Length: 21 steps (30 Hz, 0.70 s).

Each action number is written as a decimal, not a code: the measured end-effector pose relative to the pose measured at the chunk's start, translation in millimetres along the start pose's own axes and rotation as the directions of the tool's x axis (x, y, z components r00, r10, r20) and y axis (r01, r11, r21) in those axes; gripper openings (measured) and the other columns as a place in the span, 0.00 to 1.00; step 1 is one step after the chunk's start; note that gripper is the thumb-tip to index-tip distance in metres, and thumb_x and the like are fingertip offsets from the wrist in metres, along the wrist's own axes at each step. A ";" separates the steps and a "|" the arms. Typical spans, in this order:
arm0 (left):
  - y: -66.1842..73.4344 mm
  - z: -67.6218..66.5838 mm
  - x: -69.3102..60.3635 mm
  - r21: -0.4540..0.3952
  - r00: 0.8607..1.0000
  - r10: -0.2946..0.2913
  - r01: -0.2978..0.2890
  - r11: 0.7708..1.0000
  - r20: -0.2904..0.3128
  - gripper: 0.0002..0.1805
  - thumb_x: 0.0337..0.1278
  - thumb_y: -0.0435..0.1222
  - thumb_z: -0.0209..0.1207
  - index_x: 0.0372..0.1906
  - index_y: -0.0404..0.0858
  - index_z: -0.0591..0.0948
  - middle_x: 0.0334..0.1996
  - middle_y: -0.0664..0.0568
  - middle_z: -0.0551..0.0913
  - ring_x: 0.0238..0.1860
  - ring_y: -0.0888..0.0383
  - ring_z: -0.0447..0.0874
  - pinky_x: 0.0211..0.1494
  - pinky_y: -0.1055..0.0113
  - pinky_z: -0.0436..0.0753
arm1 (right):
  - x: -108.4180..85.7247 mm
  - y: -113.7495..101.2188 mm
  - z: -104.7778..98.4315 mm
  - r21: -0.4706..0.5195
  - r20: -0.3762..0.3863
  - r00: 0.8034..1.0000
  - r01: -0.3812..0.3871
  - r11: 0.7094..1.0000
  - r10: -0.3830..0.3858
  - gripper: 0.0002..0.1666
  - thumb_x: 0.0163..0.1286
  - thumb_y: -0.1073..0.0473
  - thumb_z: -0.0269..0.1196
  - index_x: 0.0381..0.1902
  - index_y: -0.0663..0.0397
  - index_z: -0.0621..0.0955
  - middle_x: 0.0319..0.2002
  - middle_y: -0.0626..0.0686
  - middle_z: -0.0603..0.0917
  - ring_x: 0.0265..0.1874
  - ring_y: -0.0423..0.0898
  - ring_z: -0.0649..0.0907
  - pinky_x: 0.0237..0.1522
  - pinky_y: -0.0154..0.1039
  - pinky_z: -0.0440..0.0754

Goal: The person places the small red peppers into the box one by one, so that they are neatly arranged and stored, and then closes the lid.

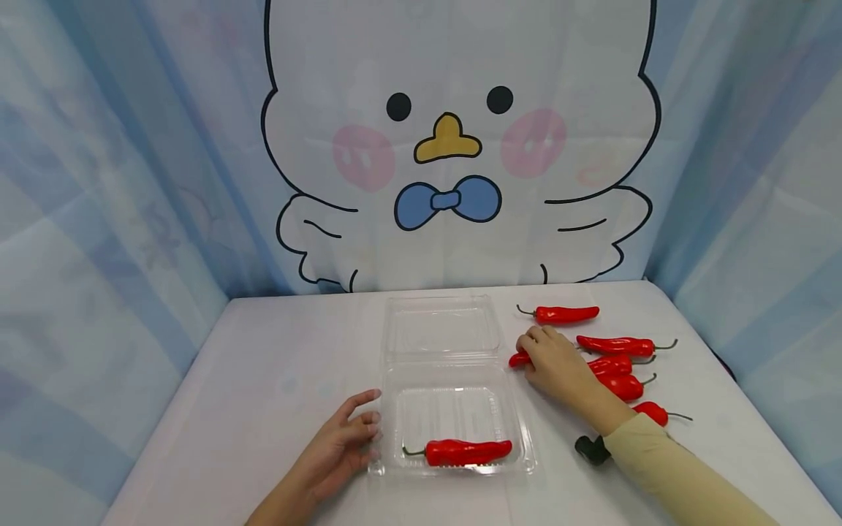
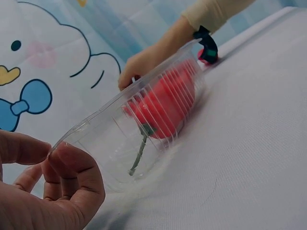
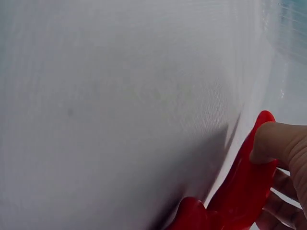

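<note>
A clear plastic clamshell box (image 1: 454, 409) lies with its lid (image 1: 441, 329) folded back. One red chili pepper (image 1: 467, 452) with a green stem rests inside along the near wall. My left hand (image 1: 338, 449) is at the box's left side; the left wrist view shows thumb and fingers pinching its rim (image 2: 91, 120). Right of the box, my right hand (image 1: 555, 365) grips another red chili pepper (image 3: 244, 191), thumb on its upper side. The hand covers most of that pepper in the head view, leaving its tip out at the left.
Several red peppers lie to the right: one at the back (image 1: 567, 315), one below it (image 1: 625, 346), others partly behind my right forearm (image 1: 621, 387). A dark device (image 1: 592, 449) sits at the right wrist. Patterned curtains (image 1: 756, 219) border the white table (image 1: 283, 365).
</note>
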<state>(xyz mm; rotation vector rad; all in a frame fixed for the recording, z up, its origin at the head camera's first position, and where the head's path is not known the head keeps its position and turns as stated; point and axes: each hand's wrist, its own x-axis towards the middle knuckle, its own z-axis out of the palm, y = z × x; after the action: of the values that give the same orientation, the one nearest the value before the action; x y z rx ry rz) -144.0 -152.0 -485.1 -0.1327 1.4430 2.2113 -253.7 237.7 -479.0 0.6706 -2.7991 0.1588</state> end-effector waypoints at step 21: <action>1.8 3.1 0.8 0.015 0.999 -0.010 0.011 1.000 -0.030 0.33 0.68 0.26 0.53 0.75 0.43 0.61 0.43 0.58 0.74 0.40 0.64 0.75 0.37 0.70 0.79 | -3.6 -0.2 -23.8 -0.021 -0.100 0.994 0.032 0.999 -0.034 0.31 0.51 0.60 0.81 0.54 0.53 0.83 0.52 0.57 0.85 0.53 0.56 0.80 0.53 0.51 0.86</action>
<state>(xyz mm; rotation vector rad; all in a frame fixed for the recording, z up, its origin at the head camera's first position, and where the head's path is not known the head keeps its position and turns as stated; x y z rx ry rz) -144.9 -149.6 -482.5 -0.1688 1.4714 2.1985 -245.3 242.9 -457.1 0.6842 -2.6886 0.1546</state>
